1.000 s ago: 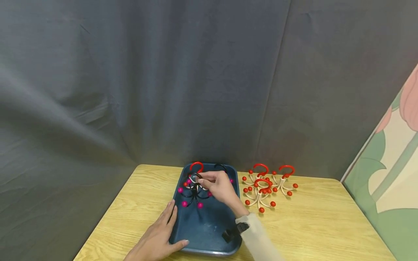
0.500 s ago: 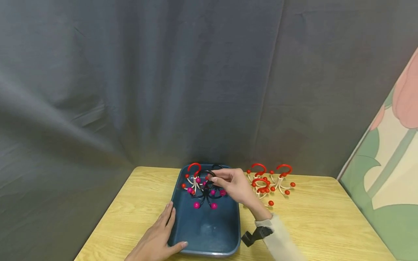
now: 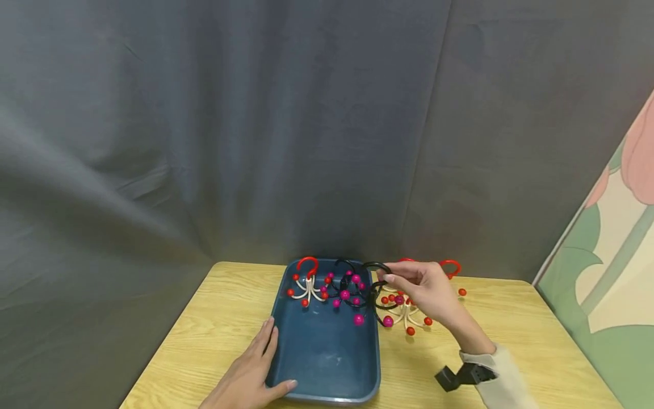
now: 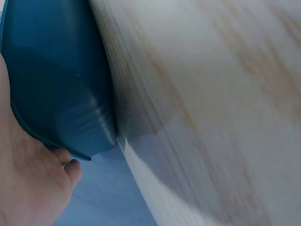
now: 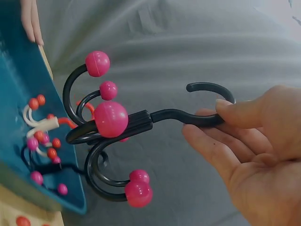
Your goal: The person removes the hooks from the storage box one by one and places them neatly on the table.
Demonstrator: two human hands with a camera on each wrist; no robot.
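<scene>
My right hand (image 3: 426, 289) pinches the hook of a black claw-shaped hanger (image 5: 141, 123) with pink balls on its curved arms. In the head view this hanger hangs over the right rim of a blue tray (image 3: 324, 346), partly in front of things on the table. Thumb and fingertips meet on the hook in the right wrist view. At the tray's left edge, my left hand (image 3: 242, 369) rests with straight fingers along the rim and the thumb at its near corner. Inside the tray stand a white hanger (image 3: 309, 284) with a red hook and another black hanger (image 3: 345, 284) with pink balls.
Right of the tray, several white hangers (image 3: 406, 312) with red hooks and red balls stand on the wooden table (image 3: 460, 341), partly hidden by my right hand. A grey curtain (image 3: 317, 142) hangs behind the table. A flower-patterned panel (image 3: 608, 267) borders the right side.
My right hand has carried the black hanger rightward from above the tray's back middle to its right rim. The left hand has stayed on the tray.
</scene>
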